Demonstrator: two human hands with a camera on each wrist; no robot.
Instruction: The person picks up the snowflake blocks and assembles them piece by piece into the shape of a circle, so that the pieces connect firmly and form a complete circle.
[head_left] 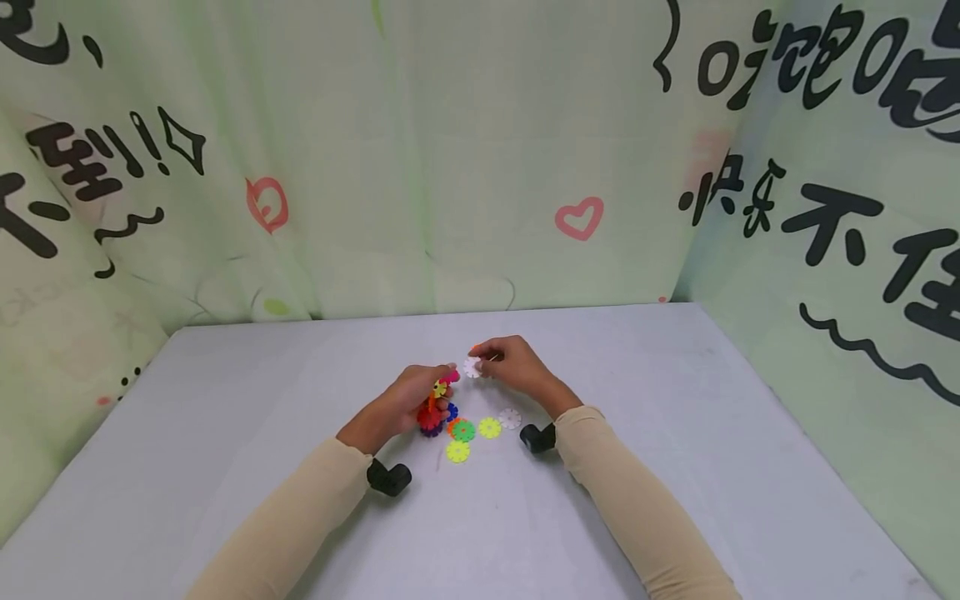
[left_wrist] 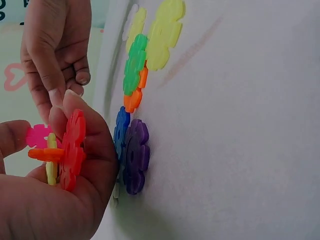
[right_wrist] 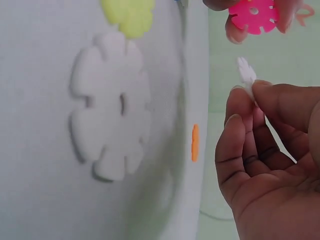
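My left hand [head_left: 411,392] grips a cluster of joined, notched plastic discs: a red disc [left_wrist: 74,150], an orange disc [left_wrist: 42,154], a yellow disc [left_wrist: 52,172] and a pink disc [right_wrist: 247,22]. The pink one stands out between thumb and finger. Opposite it, my right hand [head_left: 519,367] pinches a white disc [right_wrist: 246,71] by its edge, with a small gap to the pink one. Beneath the left hand lie a purple disc [left_wrist: 136,155] and a blue disc [left_wrist: 120,131]. How the cluster is joined inside the palm is partly hidden.
On the white table [head_left: 300,500] in front of the hands lie a green disc [head_left: 463,431] overlapping an orange disc [left_wrist: 134,99], two yellow discs [head_left: 490,427] and another white disc [head_left: 510,418]. An orange disc [right_wrist: 195,142] lies beyond the right hand. Printed curtains [head_left: 450,167] surround the table.
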